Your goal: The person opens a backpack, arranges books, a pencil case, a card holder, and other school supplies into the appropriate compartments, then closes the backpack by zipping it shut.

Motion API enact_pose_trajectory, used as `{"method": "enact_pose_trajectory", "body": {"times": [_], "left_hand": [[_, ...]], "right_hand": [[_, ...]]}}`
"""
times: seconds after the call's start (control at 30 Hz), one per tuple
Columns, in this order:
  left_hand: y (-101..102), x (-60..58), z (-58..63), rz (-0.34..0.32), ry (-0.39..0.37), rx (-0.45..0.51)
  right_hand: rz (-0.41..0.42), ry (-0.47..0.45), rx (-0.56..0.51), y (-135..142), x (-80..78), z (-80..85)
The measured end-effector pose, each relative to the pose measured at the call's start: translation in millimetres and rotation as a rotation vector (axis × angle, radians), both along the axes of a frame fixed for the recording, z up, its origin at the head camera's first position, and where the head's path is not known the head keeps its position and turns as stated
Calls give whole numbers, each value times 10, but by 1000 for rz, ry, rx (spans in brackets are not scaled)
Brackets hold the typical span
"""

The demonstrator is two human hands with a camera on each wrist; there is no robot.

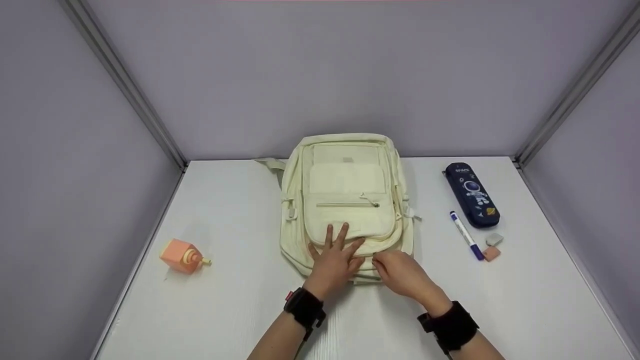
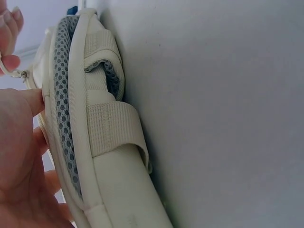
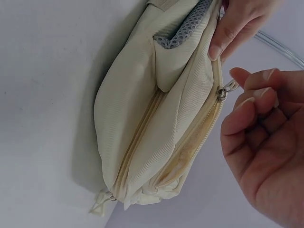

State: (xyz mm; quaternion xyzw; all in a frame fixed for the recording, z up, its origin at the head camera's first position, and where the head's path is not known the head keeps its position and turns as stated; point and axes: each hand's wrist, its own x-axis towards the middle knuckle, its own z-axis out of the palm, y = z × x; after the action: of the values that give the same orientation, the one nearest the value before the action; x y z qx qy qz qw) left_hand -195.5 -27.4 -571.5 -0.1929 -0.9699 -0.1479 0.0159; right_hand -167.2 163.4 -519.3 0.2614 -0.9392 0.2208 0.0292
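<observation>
A cream backpack [image 1: 347,177] lies front side up at the middle of the table. My left hand [image 1: 334,267] rests on its lower front with the fingers spread. In the right wrist view, the left thumb [image 3: 216,50] presses the bag's edge beside a zipper. My right hand [image 1: 402,272] pinches the pull of that zipper, whose metal slider [image 3: 221,94] shows just off the fingertips. Part of the zipper stands unzipped, with a gap beside its teeth [image 3: 202,145]. Grey mesh padding [image 2: 61,95] and a webbing loop [image 2: 116,128] show along the bag in the left wrist view.
A navy pencil case [image 1: 472,195] with an astronaut print lies at the right. Near it are a marker [image 1: 466,235], a grey eraser-like block [image 1: 494,239] and an orange one [image 1: 491,253]. An orange bottle [image 1: 181,256] lies at the left. Panels [image 1: 320,75] enclose the table.
</observation>
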Motion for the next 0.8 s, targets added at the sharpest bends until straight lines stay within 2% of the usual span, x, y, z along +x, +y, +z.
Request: {"method": "enact_pose_trajectory", "body": {"times": [0.23, 0.43, 0.5, 0.57, 0.67, 0.73, 0.8], "left_hand": [[13, 6, -2, 4, 4, -8], [84, 52, 34, 20, 21, -61], [135, 84, 46, 34, 59, -92], [188, 108, 34, 55, 152, -116], [247, 125, -8, 71, 383, -108], [269, 117, -22, 42, 532, -79], [282, 106, -12, -21, 627, -51]], "right_hand": [[17, 32, 15, -76, 7, -21], [-26, 43, 18, -102, 18, -21], [-45, 46, 26, -114, 18, -18], [-60, 47, 31, -126, 17, -10], [-70, 46, 37, -125, 19, -4], [-71, 44, 30, -118, 19, 6], [-72, 42, 21, -109, 19, 16]]}}
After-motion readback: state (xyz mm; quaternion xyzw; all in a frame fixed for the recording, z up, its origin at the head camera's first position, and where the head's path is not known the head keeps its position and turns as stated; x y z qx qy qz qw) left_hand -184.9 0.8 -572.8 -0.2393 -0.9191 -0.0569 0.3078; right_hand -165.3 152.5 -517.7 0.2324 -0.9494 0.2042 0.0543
